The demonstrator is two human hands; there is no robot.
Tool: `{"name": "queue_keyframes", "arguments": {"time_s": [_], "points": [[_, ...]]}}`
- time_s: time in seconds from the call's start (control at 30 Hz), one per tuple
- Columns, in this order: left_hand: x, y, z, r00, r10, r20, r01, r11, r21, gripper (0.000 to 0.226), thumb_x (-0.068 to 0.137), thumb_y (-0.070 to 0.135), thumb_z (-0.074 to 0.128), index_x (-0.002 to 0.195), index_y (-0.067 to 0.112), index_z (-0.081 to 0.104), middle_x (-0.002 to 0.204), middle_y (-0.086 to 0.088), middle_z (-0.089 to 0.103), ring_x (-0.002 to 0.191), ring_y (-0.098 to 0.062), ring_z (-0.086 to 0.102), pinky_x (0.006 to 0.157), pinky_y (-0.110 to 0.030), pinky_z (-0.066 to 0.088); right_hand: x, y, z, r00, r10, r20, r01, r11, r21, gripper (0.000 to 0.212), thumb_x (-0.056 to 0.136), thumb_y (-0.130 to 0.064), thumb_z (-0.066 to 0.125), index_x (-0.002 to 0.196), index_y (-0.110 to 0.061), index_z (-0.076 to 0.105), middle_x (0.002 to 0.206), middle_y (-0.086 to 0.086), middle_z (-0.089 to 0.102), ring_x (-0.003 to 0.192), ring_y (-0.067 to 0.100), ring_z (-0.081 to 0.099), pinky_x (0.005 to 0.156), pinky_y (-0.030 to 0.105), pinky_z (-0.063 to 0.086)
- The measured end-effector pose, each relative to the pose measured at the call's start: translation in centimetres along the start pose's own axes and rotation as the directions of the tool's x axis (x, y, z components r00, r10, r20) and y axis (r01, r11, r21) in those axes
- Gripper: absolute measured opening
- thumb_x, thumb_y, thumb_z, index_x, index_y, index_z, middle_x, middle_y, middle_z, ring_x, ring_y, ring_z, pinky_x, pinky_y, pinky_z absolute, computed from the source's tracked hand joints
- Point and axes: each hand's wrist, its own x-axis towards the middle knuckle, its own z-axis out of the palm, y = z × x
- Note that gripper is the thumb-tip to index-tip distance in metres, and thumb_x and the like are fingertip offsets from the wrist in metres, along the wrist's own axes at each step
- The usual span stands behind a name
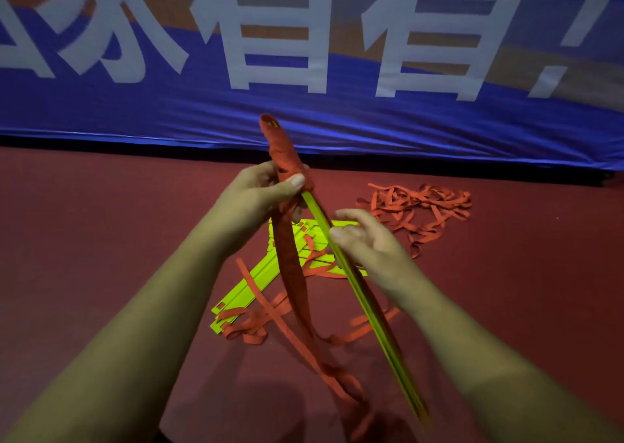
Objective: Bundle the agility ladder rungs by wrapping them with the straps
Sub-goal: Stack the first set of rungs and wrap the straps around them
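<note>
Item: rung bundle [351,275], yellow-green, held at frame centre, slanting from 12 o'clock down to 5 o'clock. Upper end wound in red strap [283,148]; lower length bare. My left hand [261,194] grips the wrapped part, thumb across the winding; a loose strap length hangs from it toward 6 o'clock. My right hand [366,240], fingers curled, pinches the bare rungs. Loose rungs [251,285] lie on the red floor [101,223] at 7 o'clock. Tangled strap pile [418,208] at 3 o'clock. Blue banner [169,111] at 12 o'clock.
</note>
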Motion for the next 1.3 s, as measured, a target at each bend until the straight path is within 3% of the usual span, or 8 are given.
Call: {"name": "queue_keyframes", "arguments": {"time_s": [0.23, 0.4, 0.57, 0.67, 0.83, 1.03, 1.13, 1.3], "points": [[-1.0, 0.4, -0.6, 0.996, 0.003, 0.084, -0.006, 0.999, 0.034, 0.028, 0.075, 0.001, 0.063, 0.103, 0.001, 0.066, 0.07, -0.001, 0.072, 0.05, -0.012, 0.062, 0.053, -0.02, 0.05, -0.3, -0.3, -1.3, 0.998, -0.008, 0.063, 0.018, 0.986, -0.166, 0.034, 0.079, -0.037, 0.068, 0.083, -0.004, 0.058, 0.069, 0.003, 0.05, 0.062, 0.015, 0.042, 0.052, 0.027, 0.032], [-0.7, 0.6, 0.1, 0.999, -0.007, 0.049, -0.002, 0.984, 0.181, 0.01, 0.085, 0.002, 0.061, 0.082, 0.01, 0.065, 0.065, 0.003, 0.068, 0.054, -0.011, 0.059, 0.053, -0.021, 0.045, -0.6, -0.4, -0.9, 0.992, 0.106, 0.072, -0.115, 0.983, 0.145, 0.021, 0.084, -0.022, 0.064, 0.085, -0.011, 0.047, 0.069, 0.01, 0.064, 0.061, 0.025, 0.068, 0.056, 0.033, 0.057], [-0.9, 0.9, 0.2, 0.996, -0.008, 0.084, -0.01, 0.976, 0.216, 0.004, 0.078, 0.011, 0.062, 0.081, 0.012, 0.059, 0.057, -0.002, 0.063, 0.042, -0.017, 0.051, 0.044, -0.023, 0.04, -0.6, -0.4, -0.4, 0.992, 0.123, 0.0, -0.122, 0.98, 0.16, 0.017, 0.092, -0.012, 0.06, 0.089, -0.009, 0.044, 0.066, 0.013, 0.061, 0.057, 0.028, 0.069, 0.05, 0.032, 0.056], [-0.9, 0.3, 0.8, 0.998, -0.032, 0.055, 0.019, 0.974, 0.225, 0.016, 0.09, 0.023, 0.068, 0.098, 0.011, 0.062, 0.065, -0.009, 0.068, 0.039, -0.019, 0.054, 0.041, -0.024, 0.043, -0.3, -0.3, -0.3, 0.989, 0.049, -0.14, -0.037, 0.996, 0.083, 0.019, 0.091, -0.012, 0.063, 0.086, -0.007, 0.046, 0.063, 0.013, 0.062, 0.053, 0.027, 0.067, 0.05, 0.032, 0.055], [-0.5, -1.8, 1.7, 0.984, 0.082, -0.158, -0.032, 0.955, 0.295, 0.022, 0.091, 0.039, 0.065, 0.086, 0.019, 0.059, 0.055, -0.003, 0.063, 0.035, -0.022, 0.05, 0.043, -0.025, 0.037, 0.1, 0.1, 0.4, 0.965, -0.148, -0.215, 0.096, 0.967, -0.237, 0.03, 0.089, -0.02, 0.067, 0.073, -0.023, 0.042, 0.06, -0.001, 0.058, 0.057, 0.024, 0.069, 0.057, 0.043, 0.053], [-0.3, -1.0, 0.9, 0.977, 0.126, -0.173, -0.102, 0.984, 0.144, 0.008, 0.099, 0.01, 0.052, 0.092, 0.01, 0.057, 0.053, -0.001, 0.06, 0.036, -0.014, 0.05, 0.038, -0.021, 0.037, -0.2, -0.7, 0.7, 0.997, -0.078, 0.01, 0.079, 0.997, -0.025, 0.007, 0.101, -0.016, 0.049, 0.1, -0.02, 0.053, 0.081, 0.005, 0.07, 0.069, 0.012, 0.068, 0.061, 0.025, 0.051], [-0.3, -1.1, 0.5, 0.981, 0.109, -0.159, -0.095, 0.991, 0.094, 0.009, 0.099, 0.009, 0.05, 0.093, 0.01, 0.057, 0.054, -0.002, 0.061, 0.039, -0.013, 0.053, 0.04, -0.019, 0.039, -0.3, -0.9, 0.5, 0.991, -0.121, 0.062, 0.123, 0.992, -0.029, 0.029, 0.1, -0.011, 0.048, 0.128, -0.013, 0.057, 0.096, 0.006, 0.072, 0.078, 0.017, 0.069, 0.071, 0.032, 0.054], [-0.4, -1.6, 0.6, 0.976, 0.02, -0.219, -0.007, 0.998, 0.059, 0.011, 0.1, 0.014, 0.051, 0.095, 0.005, 0.049, 0.06, -0.007, 0.068, 0.042, -0.018, 0.061, 0.042, -0.022, 0.046, -0.1, -0.4, 0.2, 0.981, -0.193, 0.026, 0.195, 0.972, -0.135, 0.036, 0.097, -0.013, 0.054, 0.133, -0.016, 0.058, 0.101, 0.009, 0.07, 0.079, 0.017, 0.063, 0.075, 0.026, 0.053]]}}
